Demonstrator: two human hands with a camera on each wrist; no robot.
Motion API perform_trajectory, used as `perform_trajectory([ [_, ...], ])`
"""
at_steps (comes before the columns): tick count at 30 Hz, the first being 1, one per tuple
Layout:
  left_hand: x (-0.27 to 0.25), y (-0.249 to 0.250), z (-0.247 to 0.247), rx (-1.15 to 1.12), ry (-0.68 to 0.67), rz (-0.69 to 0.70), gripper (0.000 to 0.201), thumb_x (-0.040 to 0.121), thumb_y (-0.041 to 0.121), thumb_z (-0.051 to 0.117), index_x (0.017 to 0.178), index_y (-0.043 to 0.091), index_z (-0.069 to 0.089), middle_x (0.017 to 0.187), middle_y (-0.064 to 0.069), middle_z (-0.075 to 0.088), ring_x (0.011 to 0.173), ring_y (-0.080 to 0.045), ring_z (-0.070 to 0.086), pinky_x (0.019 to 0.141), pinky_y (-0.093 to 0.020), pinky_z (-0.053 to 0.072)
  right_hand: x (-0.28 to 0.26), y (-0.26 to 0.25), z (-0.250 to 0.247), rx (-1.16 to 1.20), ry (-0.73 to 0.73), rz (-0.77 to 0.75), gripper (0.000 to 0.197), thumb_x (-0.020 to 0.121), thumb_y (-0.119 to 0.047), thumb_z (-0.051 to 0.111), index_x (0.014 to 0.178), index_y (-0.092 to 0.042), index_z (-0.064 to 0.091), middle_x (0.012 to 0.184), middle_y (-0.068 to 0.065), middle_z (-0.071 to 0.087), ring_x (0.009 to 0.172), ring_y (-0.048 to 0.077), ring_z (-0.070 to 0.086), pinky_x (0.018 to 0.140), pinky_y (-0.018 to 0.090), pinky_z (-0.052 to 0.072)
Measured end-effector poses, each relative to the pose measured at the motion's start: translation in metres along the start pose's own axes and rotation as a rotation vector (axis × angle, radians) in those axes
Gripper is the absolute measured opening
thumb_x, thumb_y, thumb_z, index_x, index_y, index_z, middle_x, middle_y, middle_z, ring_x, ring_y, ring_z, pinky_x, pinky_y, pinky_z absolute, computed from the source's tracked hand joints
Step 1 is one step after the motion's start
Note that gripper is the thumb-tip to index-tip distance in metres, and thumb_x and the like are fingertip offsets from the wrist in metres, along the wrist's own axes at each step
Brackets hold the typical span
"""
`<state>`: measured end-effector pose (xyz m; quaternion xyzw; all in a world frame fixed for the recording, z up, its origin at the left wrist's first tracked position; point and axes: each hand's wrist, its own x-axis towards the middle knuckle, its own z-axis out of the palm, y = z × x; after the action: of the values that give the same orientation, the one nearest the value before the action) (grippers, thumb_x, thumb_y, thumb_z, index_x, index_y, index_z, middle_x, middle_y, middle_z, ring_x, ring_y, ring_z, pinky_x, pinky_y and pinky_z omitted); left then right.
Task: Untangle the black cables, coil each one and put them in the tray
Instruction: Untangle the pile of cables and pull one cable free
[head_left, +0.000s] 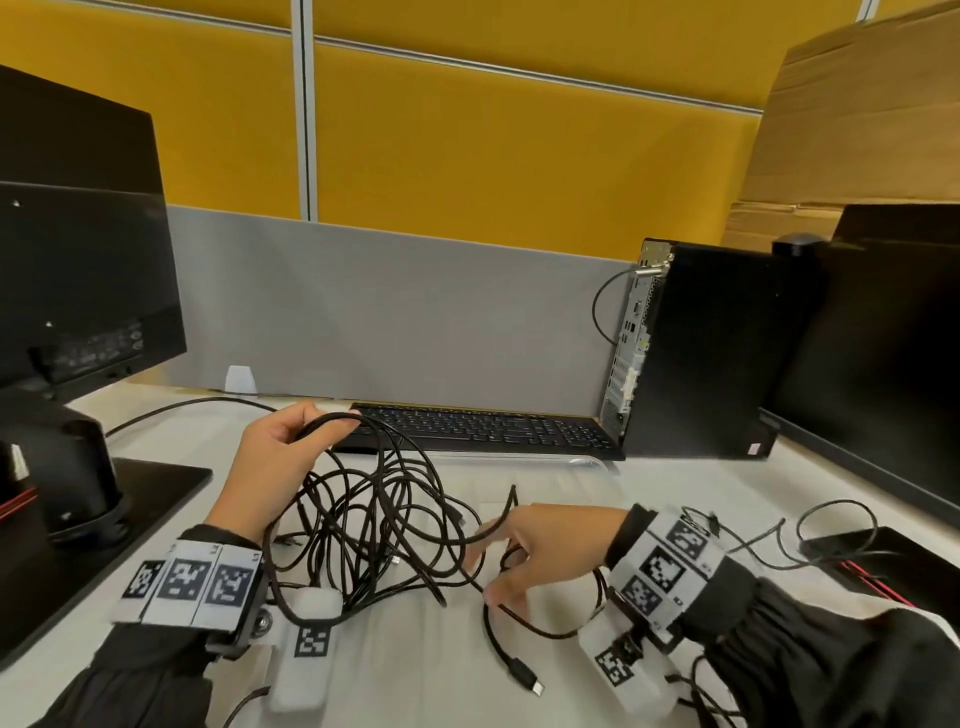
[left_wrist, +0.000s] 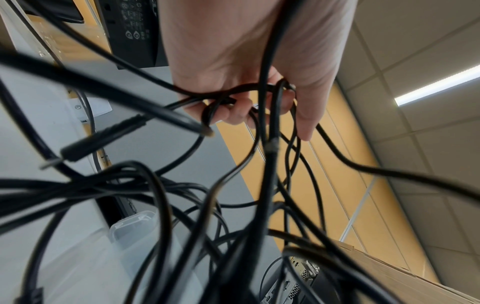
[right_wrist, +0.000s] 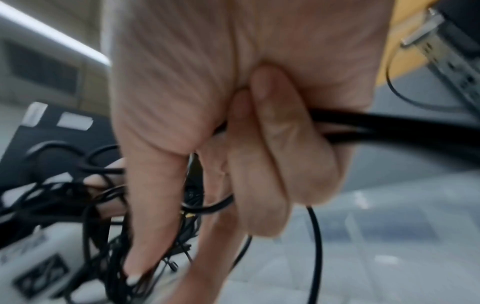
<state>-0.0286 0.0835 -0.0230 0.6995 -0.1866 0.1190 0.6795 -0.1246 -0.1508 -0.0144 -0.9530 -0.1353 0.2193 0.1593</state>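
A tangle of black cables (head_left: 379, 525) lies on the white desk between my hands. My left hand (head_left: 332, 423) is raised over the desk and grips several loops of the tangle, which hang down from it. In the left wrist view the fingers of my left hand (left_wrist: 246, 107) curl round those strands. My right hand (head_left: 493, 566) is low on the desk, right of the tangle, and holds one black cable (right_wrist: 389, 127) in its curled fingers. That cable's plug end (head_left: 524, 675) lies near the front edge. The clear tray (head_left: 582, 459) sits just in front of the keyboard.
A black keyboard (head_left: 483, 428) lies behind the tangle. A monitor (head_left: 78, 286) on a stand (head_left: 78, 493) fills the left. A computer tower (head_left: 701, 353) and a second monitor (head_left: 883, 364) stand on the right, with thin cables (head_left: 831, 519) beside them.
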Motion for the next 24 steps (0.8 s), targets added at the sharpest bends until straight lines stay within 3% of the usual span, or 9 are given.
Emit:
perform_trajectory([
  [2,0.001,0.000,-0.001,0.015,0.012,-0.013,0.031,0.083,0.019,0.066,0.064,0.005,0.046,0.065,-0.012,0.035,0.061,-0.019,0.035,0.064,-0.029,0.033,-0.008,0.000,-0.010,0.157,0.028,-0.050,0.024,0.093,-0.028,0.057,0.114,-0.020,0.066,0.057,-0.013,0.052,0.050,0.003,0.040,0.057,0.015,0.033],
  [3,0.001,0.000,-0.002,0.015,0.021,-0.022,0.032,0.083,0.020,0.066,0.064,0.005,0.045,0.066,-0.012,0.035,0.062,-0.021,0.034,0.064,-0.029,0.033,-0.013,0.003,-0.016,0.240,0.052,-0.052,0.022,0.093,-0.027,0.057,0.112,-0.021,0.067,0.052,-0.012,0.040,0.048,0.005,0.033,0.050,0.018,0.027],
  [5,0.002,-0.001,-0.002,0.000,0.029,-0.035,0.032,0.083,0.020,0.066,0.065,0.006,0.045,0.066,-0.011,0.034,0.063,-0.021,0.033,0.064,-0.030,0.032,-0.018,0.008,-0.022,0.356,0.047,-0.011,0.030,0.090,-0.035,0.060,0.120,-0.029,0.061,0.056,-0.008,0.032,0.051,0.008,0.028,0.048,0.023,0.022],
  [9,-0.002,0.003,0.004,-0.003,0.003,-0.016,0.026,0.084,0.017,0.065,0.068,0.003,0.051,0.066,-0.012,0.038,0.063,-0.020,0.035,0.063,-0.028,0.033,0.000,0.002,-0.001,0.283,-0.089,0.125,0.052,0.080,-0.053,0.065,0.128,-0.045,0.046,0.060,-0.007,0.037,0.054,0.010,0.033,0.052,0.024,0.028],
  [12,-0.003,0.005,0.005,-0.009,0.040,0.009,0.026,0.084,0.016,0.065,0.067,0.003,0.051,0.063,-0.010,0.037,0.060,-0.017,0.034,0.061,-0.026,0.032,0.013,-0.002,0.012,0.309,-0.106,0.114,0.022,0.079,-0.053,0.066,0.099,-0.045,0.063,0.061,-0.007,0.037,0.056,0.013,0.032,0.052,0.023,0.026],
  [14,-0.003,0.005,0.004,-0.013,0.060,0.008,0.029,0.085,0.016,0.065,0.064,0.005,0.048,0.061,-0.009,0.035,0.059,-0.016,0.032,0.060,-0.026,0.032,0.017,-0.003,0.016,0.397,-0.131,0.051,0.005,0.084,-0.043,0.065,0.082,-0.038,0.067,0.063,-0.004,0.036,0.054,0.014,0.028,0.045,0.019,0.022],
  [17,0.000,0.002,0.002,-0.008,0.078,-0.003,0.034,0.085,0.015,0.065,0.058,0.010,0.044,0.059,-0.008,0.033,0.057,-0.016,0.031,0.059,-0.026,0.030,0.016,0.001,0.015,0.535,-0.153,-0.071,0.016,0.085,-0.029,0.057,0.072,-0.032,0.065,0.072,0.008,0.040,0.047,0.008,0.024,0.039,0.016,0.018],
  [21,0.004,-0.002,-0.004,-0.001,0.116,-0.035,0.031,0.085,0.018,0.064,0.064,0.005,0.046,0.062,-0.009,0.033,0.058,-0.017,0.031,0.059,-0.025,0.031,-0.010,0.020,-0.009,0.802,0.074,-0.158,0.020,0.082,-0.024,0.048,0.063,-0.019,0.055,0.054,-0.003,0.035,0.041,0.005,0.018,0.038,0.018,0.011],
  [24,0.006,-0.007,-0.005,0.009,0.100,-0.072,0.030,0.085,0.021,0.065,0.074,-0.005,0.055,0.065,-0.010,0.038,0.063,-0.019,0.034,0.061,-0.028,0.033,-0.041,0.039,-0.041,1.167,0.311,-0.248,0.034,0.081,-0.034,0.061,0.058,-0.021,0.040,0.051,-0.007,0.036,0.041,0.005,0.018,0.036,0.016,0.011],
])
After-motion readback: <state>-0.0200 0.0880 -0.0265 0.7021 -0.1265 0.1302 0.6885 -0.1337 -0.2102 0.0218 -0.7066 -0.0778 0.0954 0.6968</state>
